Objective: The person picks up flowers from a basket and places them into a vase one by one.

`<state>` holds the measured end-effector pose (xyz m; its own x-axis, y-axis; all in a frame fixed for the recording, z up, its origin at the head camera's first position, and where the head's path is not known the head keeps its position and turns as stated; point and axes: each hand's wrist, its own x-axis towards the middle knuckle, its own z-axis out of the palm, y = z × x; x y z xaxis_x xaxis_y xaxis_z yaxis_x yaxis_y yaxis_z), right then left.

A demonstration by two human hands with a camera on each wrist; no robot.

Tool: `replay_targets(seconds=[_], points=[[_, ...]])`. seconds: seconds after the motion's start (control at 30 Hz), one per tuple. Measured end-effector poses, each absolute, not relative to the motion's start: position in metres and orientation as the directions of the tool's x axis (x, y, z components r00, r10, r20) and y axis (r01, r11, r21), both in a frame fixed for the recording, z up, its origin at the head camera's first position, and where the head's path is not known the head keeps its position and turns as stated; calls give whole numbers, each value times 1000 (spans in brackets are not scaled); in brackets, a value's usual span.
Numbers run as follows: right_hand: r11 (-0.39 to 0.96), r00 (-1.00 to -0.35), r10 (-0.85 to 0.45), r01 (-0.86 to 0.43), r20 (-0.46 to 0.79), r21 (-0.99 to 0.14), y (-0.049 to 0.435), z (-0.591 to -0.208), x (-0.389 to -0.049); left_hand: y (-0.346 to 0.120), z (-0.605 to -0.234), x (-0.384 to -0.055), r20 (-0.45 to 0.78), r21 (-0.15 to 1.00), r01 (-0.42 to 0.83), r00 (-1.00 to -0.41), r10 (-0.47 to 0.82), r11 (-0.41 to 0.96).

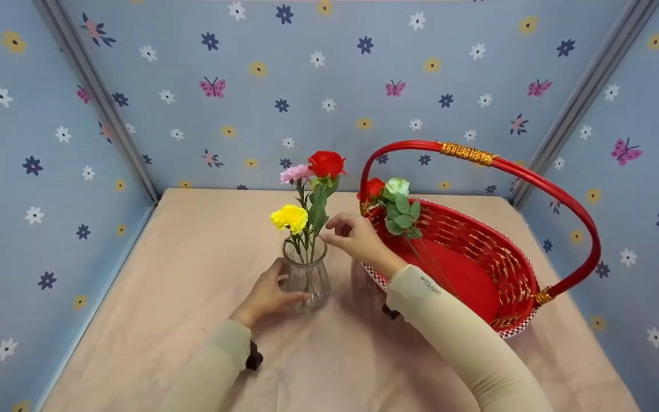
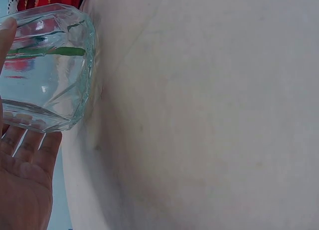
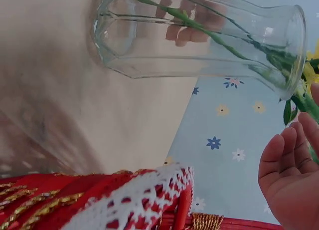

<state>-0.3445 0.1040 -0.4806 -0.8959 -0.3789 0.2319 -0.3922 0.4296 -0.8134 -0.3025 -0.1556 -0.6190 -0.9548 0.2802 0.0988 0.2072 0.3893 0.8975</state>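
A clear glass vase [image 1: 317,280] stands upright on the table, with my left hand [image 1: 266,293] holding its left side between thumb and fingers. Inside it are a red rose [image 1: 326,164], a pink carnation [image 1: 296,174] and a yellow carnation [image 1: 289,218], their green stems [image 3: 209,33] slanting through the glass in the right wrist view. My right hand [image 1: 359,236] is just right of the vase's mouth, beside the rose's leaves [image 1: 318,212]. Its fingers are loosely bent, with a gap between thumb and index finger and no stem visible in it. Whether a fingertip touches the leaves, I cannot tell.
To the right sits a red woven basket [image 1: 478,229] with a tall arched handle [image 1: 558,200]. Another red rose [image 1: 372,189] and a whitish-green flower [image 1: 397,186] with leaves lie at its left end. A pale cloth covers the table [image 1: 209,240]; patterned panels surround it.
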Motion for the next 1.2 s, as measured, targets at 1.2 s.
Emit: replay_targets(seconds=[1.2], points=[[466, -946, -273, -289, 175, -837, 183, -471, -344, -154, -619, -304, 130, 875, 246, -949, 286, 417]])
